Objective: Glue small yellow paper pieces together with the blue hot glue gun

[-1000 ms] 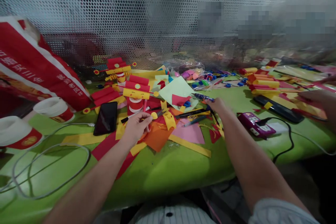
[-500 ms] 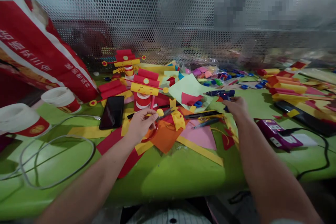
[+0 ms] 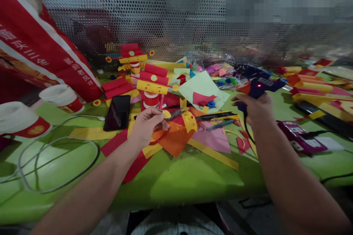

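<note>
Between the thumb and finger of my left hand (image 3: 146, 125) is a small yellow paper disc (image 3: 166, 114). My right hand (image 3: 256, 109) is wrapped round the handle of a dark blue glue gun (image 3: 260, 82), raised off the table with its red light lit. Just beyond my left hand stands a paper figure (image 3: 152, 87) with a red hat and a smiling yellow face. Close to the disc lie scissors (image 3: 176, 114), partly hidden, and a cut yellow paper piece (image 3: 189, 121). Orange paper (image 3: 176, 139) lies below them.
A second paper figure (image 3: 134, 58) stands farther back. On the left are a phone (image 3: 117, 113), a white cable (image 3: 59, 140), paper cups (image 3: 62, 97) and a tall red bag (image 3: 52, 51). A purple power socket (image 3: 300, 138) sits at the right, near stacked coloured paper (image 3: 314, 89).
My right hand has lifted the glue gun off the table, and its nozzle now points up and left. My left hand still pinches the yellow disc in nearly the same place.
</note>
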Motion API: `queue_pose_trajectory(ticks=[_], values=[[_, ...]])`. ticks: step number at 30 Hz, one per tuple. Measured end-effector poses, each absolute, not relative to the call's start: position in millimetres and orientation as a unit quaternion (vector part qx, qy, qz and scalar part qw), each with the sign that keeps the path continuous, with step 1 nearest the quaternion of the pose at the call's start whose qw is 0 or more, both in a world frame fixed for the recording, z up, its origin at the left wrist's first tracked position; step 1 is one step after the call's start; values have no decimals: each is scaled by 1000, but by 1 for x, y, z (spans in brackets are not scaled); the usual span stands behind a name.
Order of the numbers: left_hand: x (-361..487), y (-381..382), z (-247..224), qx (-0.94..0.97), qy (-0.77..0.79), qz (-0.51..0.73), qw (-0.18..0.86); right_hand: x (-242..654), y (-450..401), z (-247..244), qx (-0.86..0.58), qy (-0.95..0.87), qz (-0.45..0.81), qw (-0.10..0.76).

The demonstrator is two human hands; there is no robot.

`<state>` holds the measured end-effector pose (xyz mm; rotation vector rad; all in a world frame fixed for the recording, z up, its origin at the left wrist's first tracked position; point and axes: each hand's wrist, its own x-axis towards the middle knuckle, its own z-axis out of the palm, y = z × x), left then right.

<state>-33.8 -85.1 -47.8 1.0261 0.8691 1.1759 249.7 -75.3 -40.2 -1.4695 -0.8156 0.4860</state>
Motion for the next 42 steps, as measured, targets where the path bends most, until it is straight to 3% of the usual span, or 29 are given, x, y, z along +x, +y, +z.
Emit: queue_pose_trajectory(ticks=[3, 10, 19, 27, 35, 42], values=[[-33, -88, -45, 400, 382, 494, 671, 202, -89, -38, -550, -434, 304, 646], [-25, -92, -53, 356, 394, 438, 726, 125, -112, -55, -490, -512, 436, 555], [-18, -96, -62, 327, 386, 420, 754, 123, -112, -67, -480, -509, 481, 528], [-17, -100, -61, 376, 386, 410, 736, 123, -111, -65, -539, -507, 404, 538], [-14, -98, -66, 495, 437, 440, 609, 127, -105, -72, -510, -419, 518, 544], [-15, -98, -63, 461, 423, 405, 666, 129, -106, -72, -462, -399, 578, 542]])
